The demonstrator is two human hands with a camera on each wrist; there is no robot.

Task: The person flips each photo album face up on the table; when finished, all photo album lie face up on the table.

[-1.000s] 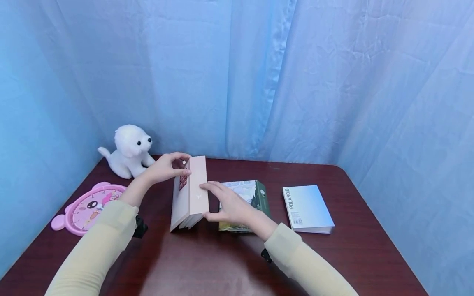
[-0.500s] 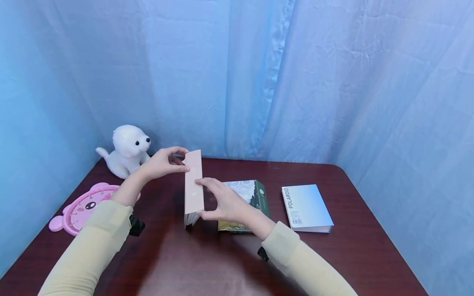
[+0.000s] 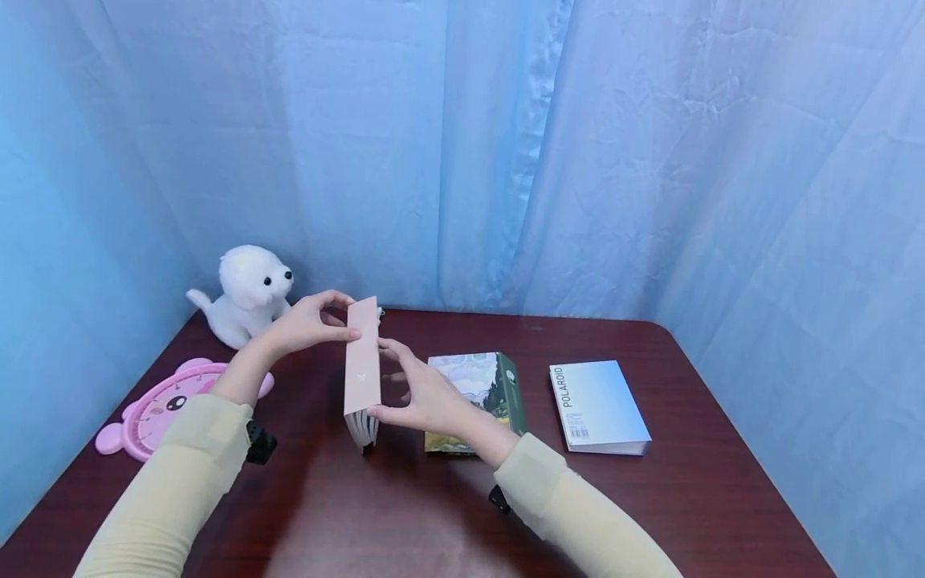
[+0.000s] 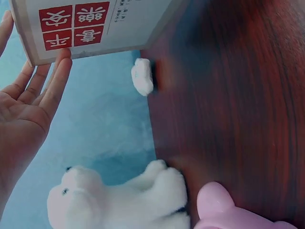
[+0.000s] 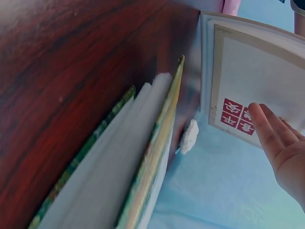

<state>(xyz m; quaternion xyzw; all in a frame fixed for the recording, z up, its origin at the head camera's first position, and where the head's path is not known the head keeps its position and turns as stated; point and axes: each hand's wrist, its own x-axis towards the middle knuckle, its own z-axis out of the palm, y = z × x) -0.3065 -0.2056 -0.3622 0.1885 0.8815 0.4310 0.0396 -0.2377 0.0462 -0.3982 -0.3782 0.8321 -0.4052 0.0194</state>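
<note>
A pale pink book [image 3: 363, 361] stands on edge with its spine up and its pages fanned a little below. Four red squares with white characters mark its cover, seen in the left wrist view. My left hand [image 3: 307, 325] grips the far part of the book, thumb on the spine. From the right, my right hand [image 3: 426, 389] holds it, thumb at the spine's near end and forefinger along its edge. In the right wrist view, the fingers [image 5: 274, 129] of the right hand lie against the cover.
A white plush dog [image 3: 249, 289] and a pink bear-shaped clock [image 3: 160, 413] are at left. A book with a painted landscape cover [image 3: 458, 373] lies right of the pink book, then a POLAROID album [image 3: 603, 405]. A small white fluffy thing [image 4: 142, 76] sits at the back.
The pink book has tipped from leaning, with its left cover showing, to upright with the spine on top. It moved right, then slightly back left; both hands kept hold.
</note>
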